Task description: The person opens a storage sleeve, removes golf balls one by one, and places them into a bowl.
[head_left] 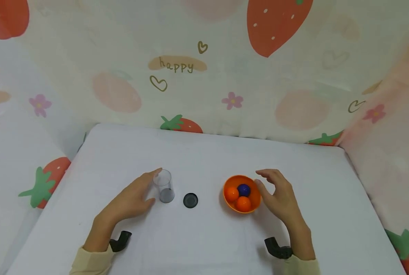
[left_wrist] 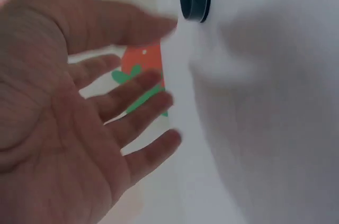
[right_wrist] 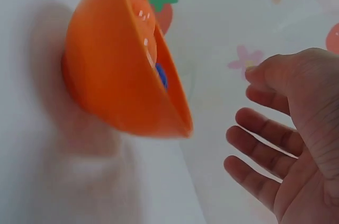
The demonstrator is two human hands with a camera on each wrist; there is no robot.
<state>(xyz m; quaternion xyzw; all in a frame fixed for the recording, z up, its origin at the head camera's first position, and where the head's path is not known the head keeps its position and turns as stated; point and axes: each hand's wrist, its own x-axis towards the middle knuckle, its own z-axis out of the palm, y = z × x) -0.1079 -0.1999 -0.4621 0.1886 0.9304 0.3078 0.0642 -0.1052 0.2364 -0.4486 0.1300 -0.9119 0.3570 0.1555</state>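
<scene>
A clear cylindrical container (head_left: pixel 165 185) stands upright on the white table, with a grey-looking base. Beside it my left hand (head_left: pixel 136 196) is spread, fingers relaxed; whether its fingertips touch the rim I cannot tell. A round black lid (head_left: pixel 190 200) lies to the right of the container, and its edge shows at the top of the left wrist view. Farther right is an orange bowl (head_left: pixel 225 200) with two orange balls (head_left: pixel 243 204) and one dark blue ball (head_left: pixel 243 190). At the bowl's right side my right hand (head_left: pixel 280 194) hovers, fingers loosely bent and holding nothing.
The white tabletop (head_left: pixel 204 244) spreads around these things. Behind it hangs a strawberry-print cloth (head_left: pixel 204 95), which also covers both sides. A black wrist mount (head_left: pixel 121 241) sits at the left wrist, and another black mount (head_left: pixel 277 248) at the right.
</scene>
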